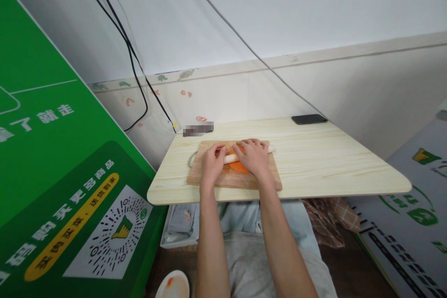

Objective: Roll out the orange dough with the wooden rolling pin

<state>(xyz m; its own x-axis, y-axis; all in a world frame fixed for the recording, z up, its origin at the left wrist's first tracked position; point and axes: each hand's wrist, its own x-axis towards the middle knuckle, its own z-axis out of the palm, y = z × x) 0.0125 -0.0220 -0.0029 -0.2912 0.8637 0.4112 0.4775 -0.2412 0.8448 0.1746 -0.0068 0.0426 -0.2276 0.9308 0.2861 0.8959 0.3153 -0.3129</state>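
A sheet of orange dough (239,167) lies on a wooden cutting board (230,180) near the table's front edge. Across the dough rests a pale rolling pin (230,159), tilted slightly up to the right. My left hand (213,165) has its fingers curled over the pin's left end. Over the right part of the pin lies my right hand (254,156), its fingers bent on the pin and covering part of the dough. The pin's tip shows just past the right hand.
On the pale table (335,163), a black phone (309,119) and a blurred-out dark object (198,129) lie at the back. Cables (134,65) hang along the wall. Green panel (52,149) left, white panel right. Below are a white box (179,241) and bowl (174,288).
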